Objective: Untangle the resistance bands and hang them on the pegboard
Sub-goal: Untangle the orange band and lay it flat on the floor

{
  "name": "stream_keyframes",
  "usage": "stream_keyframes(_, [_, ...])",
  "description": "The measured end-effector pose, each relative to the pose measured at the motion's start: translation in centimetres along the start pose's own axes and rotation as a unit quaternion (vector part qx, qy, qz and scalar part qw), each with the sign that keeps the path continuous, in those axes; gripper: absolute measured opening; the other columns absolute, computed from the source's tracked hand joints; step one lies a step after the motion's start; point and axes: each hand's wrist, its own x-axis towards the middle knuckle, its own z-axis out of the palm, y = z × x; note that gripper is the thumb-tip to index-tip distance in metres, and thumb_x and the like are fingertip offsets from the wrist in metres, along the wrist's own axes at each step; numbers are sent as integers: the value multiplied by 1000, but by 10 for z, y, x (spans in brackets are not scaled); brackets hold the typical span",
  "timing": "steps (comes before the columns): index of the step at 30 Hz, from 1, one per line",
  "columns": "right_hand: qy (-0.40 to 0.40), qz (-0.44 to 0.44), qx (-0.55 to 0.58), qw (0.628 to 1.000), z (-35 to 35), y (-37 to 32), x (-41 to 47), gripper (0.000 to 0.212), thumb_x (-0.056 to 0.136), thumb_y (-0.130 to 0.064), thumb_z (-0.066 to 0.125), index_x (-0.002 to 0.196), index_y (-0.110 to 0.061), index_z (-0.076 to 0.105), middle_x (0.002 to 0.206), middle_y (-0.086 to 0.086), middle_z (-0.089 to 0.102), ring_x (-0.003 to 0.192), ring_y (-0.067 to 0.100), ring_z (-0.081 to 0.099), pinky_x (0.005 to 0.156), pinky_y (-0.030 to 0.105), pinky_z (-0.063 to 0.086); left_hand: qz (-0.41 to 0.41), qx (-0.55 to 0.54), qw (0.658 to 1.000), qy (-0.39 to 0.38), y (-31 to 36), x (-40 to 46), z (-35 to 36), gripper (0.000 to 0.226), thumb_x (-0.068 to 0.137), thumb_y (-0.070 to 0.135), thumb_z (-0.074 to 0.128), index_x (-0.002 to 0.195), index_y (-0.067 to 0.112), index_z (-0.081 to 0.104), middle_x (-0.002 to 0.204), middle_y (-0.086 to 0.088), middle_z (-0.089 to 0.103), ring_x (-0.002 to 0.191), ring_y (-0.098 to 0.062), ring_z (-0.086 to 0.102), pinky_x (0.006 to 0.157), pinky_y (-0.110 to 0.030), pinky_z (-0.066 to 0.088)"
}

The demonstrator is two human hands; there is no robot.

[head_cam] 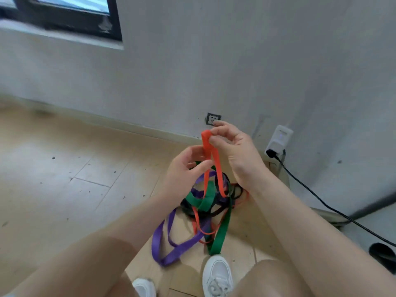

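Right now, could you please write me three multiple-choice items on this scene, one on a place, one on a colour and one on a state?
1. Where does the tangle of bands lie?
A. on a table
B. on the floor by the wall
C. on the windowsill

2. Which colour is the band lifted by the hands?
A. orange
B. purple
C. green

3. How does the right hand stand?
A. open and idle
B. flat on the floor
C. pinching the top of the lifted band

Answers: 1 B, the bands rest on the wooden floor below the wall socket. 2 A, the orange band rises between both hands. 3 C, its fingers close on the band's top loop, while the left hand grips it lower.
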Motion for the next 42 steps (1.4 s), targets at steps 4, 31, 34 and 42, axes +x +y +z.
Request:
stream_keyframes(4, [-35,-12,67,997,14,-25,-17,21,86,-1,60,76,-20,64,93,-2,67,80,9,64,76,25,52,34,-56,995,74,27,-23,0,19,85,6,64,90,24,66,87,7,73,86,-8,67,76,-18,50])
stream_keyframes(31, [-250,127,-208,937,12,110,-25,28,98,-18,43,125,-21,51,115,-10,59,112,3,53,96,21,40,-77,-117,983,121,24,-2,-22,12,85,6,61,94,14,64,82,-2,74,68,-15,69,62,-23,55])
stream_keyframes(34, [-216,139,-200,945,17,114,-26,20,99,-20,41,91,-21,59,88,-6,63,89,13,60,92,34,48,-104,-132,971,170,19,4,-32,17,84,10,65,100,9,62,86,-5,73,70,-14,70,65,-23,56])
stream_keyframes(42, [66,236,52,968,29,74,-22,18,98,-13,46,85,-7,57,69,5,69,65,17,66,70,30,54,-335,-73,939,21,-9,-4,-42,60,95,56,24,96,8,60,106,-9,67,104,-23,61,100,-37,43])
